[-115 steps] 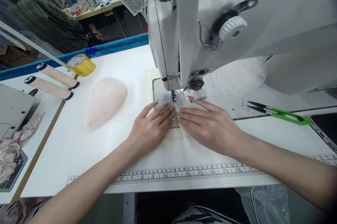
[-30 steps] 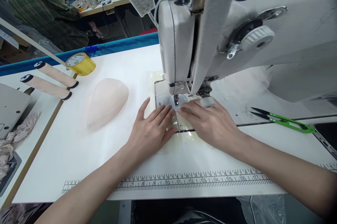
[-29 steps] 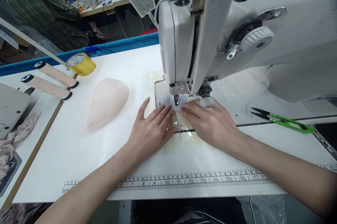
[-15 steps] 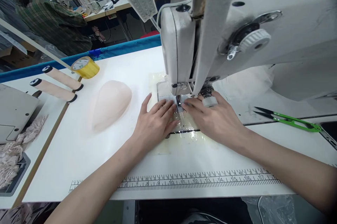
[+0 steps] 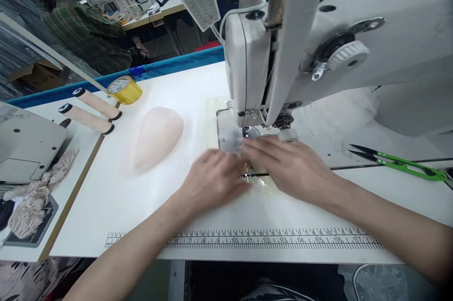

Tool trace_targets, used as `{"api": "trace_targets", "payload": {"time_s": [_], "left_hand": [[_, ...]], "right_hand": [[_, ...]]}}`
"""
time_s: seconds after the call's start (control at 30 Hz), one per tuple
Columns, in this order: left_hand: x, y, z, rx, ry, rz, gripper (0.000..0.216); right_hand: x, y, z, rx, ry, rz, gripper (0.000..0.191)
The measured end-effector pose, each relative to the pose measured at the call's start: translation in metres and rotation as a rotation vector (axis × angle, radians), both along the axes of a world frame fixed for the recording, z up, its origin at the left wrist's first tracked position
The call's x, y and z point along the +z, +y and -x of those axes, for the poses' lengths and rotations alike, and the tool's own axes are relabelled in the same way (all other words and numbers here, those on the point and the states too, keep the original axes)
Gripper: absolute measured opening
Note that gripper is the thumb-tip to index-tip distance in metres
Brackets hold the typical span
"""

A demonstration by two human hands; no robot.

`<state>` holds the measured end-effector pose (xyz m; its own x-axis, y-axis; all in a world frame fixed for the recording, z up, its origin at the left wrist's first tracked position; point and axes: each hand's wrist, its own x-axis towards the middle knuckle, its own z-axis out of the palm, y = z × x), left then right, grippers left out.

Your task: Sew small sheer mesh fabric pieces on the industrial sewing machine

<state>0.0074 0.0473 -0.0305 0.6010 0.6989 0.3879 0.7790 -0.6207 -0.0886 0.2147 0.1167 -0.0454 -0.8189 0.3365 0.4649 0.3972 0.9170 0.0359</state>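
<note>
Below the head of a white sewing machine (image 5: 247,70), my right hand (image 5: 292,164) lies with its fingers stretched out, fingertips beside the presser foot (image 5: 245,132). My left hand (image 5: 214,180) is nearer the front edge, left of the right hand, its curled fingers smeared by motion. Whether a thin piece is under either hand I cannot make out. Between the hands and the foot shows the metal needle plate (image 5: 228,137). A pale pink moulded cup (image 5: 159,138) lies on the white table to the left.
Green-handled thread snips (image 5: 406,166) lie at the right. Two thread cones (image 5: 95,104) and a yellow tape roll (image 5: 125,90) are at the back left. Crumpled lace (image 5: 30,211) rests on the left-hand table. A ruler strip (image 5: 247,239) runs along the front. Another person (image 5: 85,32) sits beyond.
My left hand has drawn back from the presser foot toward the table's front, its fingers curling. The right hand stays by the foot. The whole view has shifted slightly.
</note>
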Motion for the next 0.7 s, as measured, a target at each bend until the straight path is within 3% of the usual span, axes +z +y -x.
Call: {"api": "trace_targets", "payload": {"time_s": [0.07,0.1,0.13,0.2,0.3,0.43,0.53,0.6,0.7], "left_hand": [[0.004,-0.008,-0.003,-0.283,-0.038,-0.050,0.030],[0.006,-0.010,-0.003,-0.328,-0.071,-0.089,0.025],[0.007,-0.011,-0.002,-0.280,-0.105,-0.119,0.020],[0.007,-0.009,0.001,0.003,-0.143,-0.100,0.014],[0.003,-0.001,0.006,0.378,-0.092,0.079,0.021],[-0.003,0.005,0.007,0.481,-0.114,0.179,0.023],[-0.005,0.004,0.004,0.483,-0.176,0.211,0.016],[-0.005,0.003,0.003,0.456,-0.222,0.238,0.011],[-0.003,0.003,0.002,0.387,-0.389,0.295,0.009]], "right_hand": [[-0.003,-0.004,0.002,0.189,0.005,0.092,0.037],[-0.003,-0.005,0.002,0.265,0.015,0.121,0.032],[-0.003,-0.006,0.001,0.316,0.031,0.140,0.028],[0.002,-0.005,-0.001,0.325,0.077,0.158,0.028],[0.012,-0.001,-0.008,0.151,0.224,0.121,0.039],[0.021,0.003,-0.014,-0.106,0.421,0.168,0.036],[0.025,-0.003,-0.011,-0.150,0.519,0.390,0.031],[0.026,-0.009,-0.006,-0.070,0.546,0.649,0.028],[0.026,-0.015,0.001,0.105,0.353,1.051,0.019]]}}
